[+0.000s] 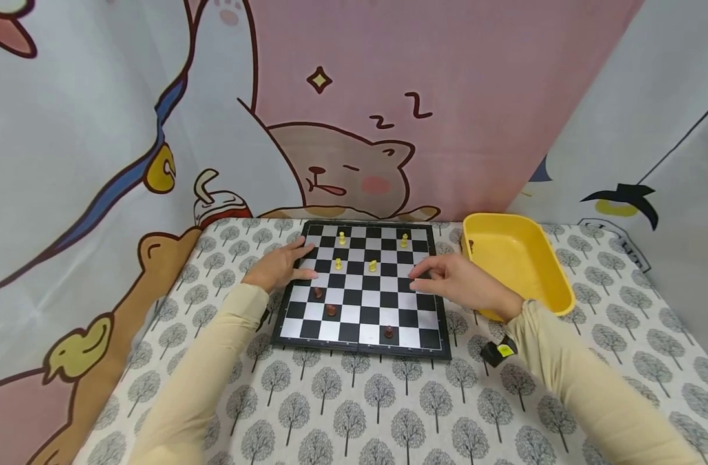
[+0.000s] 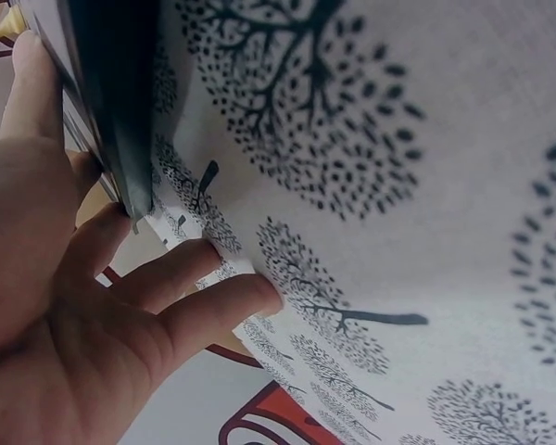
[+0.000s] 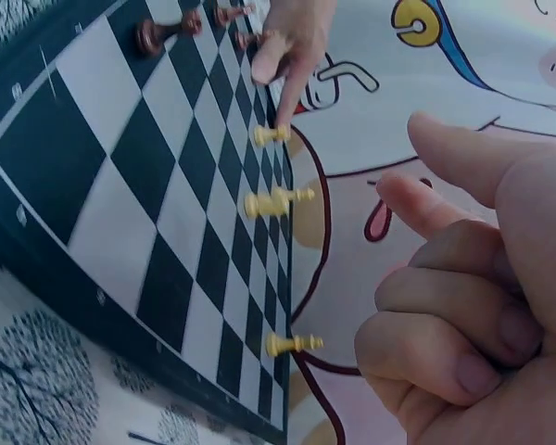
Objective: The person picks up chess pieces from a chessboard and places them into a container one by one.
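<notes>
Seven chess pieces (image 1: 338, 264) stand on the chessboard (image 1: 371, 299) in our head view; the left hand (image 1: 274, 267) rests at its left edge, fingers spread, and the right hand (image 1: 469, 284) hovers over its right edge, near a yellow tray (image 1: 511, 252). From the left wrist, we find the fingers fanned along the board's rim. From the right wrist, we see thumb and forefinger apart, the others curled
</notes>
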Demonstrator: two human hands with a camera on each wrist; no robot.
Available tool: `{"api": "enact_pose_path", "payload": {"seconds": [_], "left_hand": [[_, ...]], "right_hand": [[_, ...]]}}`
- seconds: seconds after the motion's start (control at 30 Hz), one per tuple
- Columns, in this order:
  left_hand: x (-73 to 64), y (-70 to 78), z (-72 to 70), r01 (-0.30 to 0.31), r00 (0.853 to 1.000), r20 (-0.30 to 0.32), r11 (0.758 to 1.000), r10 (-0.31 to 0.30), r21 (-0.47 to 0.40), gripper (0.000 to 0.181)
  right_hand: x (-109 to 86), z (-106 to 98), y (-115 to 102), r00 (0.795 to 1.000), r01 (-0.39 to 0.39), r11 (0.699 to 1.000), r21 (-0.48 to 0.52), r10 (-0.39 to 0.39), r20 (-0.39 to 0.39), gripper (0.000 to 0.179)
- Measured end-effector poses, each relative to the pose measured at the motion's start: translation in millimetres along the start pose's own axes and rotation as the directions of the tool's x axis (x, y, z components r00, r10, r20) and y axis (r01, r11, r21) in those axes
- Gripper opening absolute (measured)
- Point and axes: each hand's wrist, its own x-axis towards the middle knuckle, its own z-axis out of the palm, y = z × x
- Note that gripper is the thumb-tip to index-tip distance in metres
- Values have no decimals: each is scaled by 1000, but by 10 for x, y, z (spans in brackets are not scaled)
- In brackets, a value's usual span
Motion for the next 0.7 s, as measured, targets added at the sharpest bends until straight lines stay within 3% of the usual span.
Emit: {"api": "enact_pose_path", "payload": {"seconds": [0.33, 0.7], "left_hand": [[-18, -3, -3, 26, 999, 20, 999, -26, -24, 81], [-9, -5, -6, 15, 1000, 20, 1000, -14, -13, 81]], "right_hand": [[-3, 246, -6, 993, 38, 998, 50, -44, 108, 34], [-19, 527, 30, 967, 26, 985, 170, -68, 244, 40]]}}
